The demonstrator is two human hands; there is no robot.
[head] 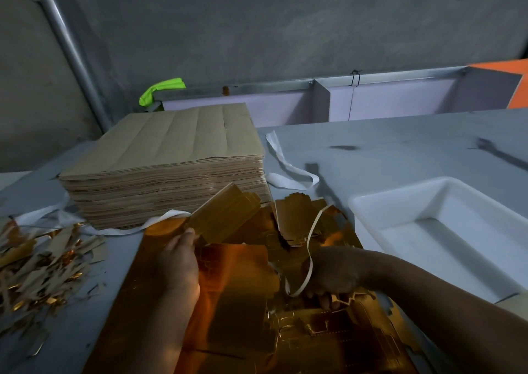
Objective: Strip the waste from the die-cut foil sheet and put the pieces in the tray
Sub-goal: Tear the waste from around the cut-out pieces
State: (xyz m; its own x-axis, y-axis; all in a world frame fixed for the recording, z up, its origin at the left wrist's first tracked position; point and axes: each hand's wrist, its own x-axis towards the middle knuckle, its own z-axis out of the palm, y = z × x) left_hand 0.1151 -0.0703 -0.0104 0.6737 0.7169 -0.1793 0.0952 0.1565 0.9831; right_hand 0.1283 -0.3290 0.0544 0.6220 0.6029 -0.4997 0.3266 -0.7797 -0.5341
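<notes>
At lower centre, the left hand (180,262) pinches a gold piece (225,210) above the foil sheet (237,316); the right hand (334,273) clenches a waste strip (310,248). One white tray (371,205) sits right.

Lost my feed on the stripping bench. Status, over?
Left hand holds a gold piece; right hand grips the foil sheet, pale waste strip looped above. White tray empty, path clear.

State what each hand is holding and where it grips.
Left hand: a gold stack of die-cut pieces, held at its near end. Right hand: clutches gold foil waste; a pale strip loops from the fist.
</notes>
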